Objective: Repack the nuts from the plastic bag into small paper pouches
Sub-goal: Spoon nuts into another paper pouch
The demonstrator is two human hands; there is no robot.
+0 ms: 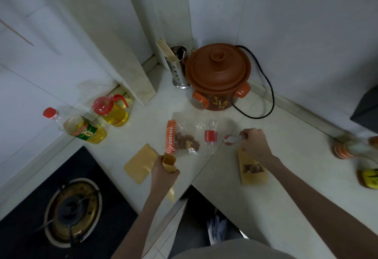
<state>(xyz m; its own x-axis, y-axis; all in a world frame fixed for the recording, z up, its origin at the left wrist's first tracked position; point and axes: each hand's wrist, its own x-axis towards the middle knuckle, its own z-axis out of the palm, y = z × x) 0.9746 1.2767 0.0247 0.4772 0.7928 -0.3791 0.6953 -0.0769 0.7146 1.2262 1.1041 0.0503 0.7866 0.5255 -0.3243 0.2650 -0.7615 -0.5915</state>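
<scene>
The scene is dimly and evenly lit, with soft shadows. Wide-angle bending is seen at the edges, and the bottles (356,152) at far right are blurred.

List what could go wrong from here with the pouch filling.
1. The left hand holds a small paper pouch by its body; squeezing could narrow the mouth, so nuts might spill.
2. The right hand holds a blurred spoon-like tool away from the plastic bag; nuts carried between them may drop on the counter.
</scene>
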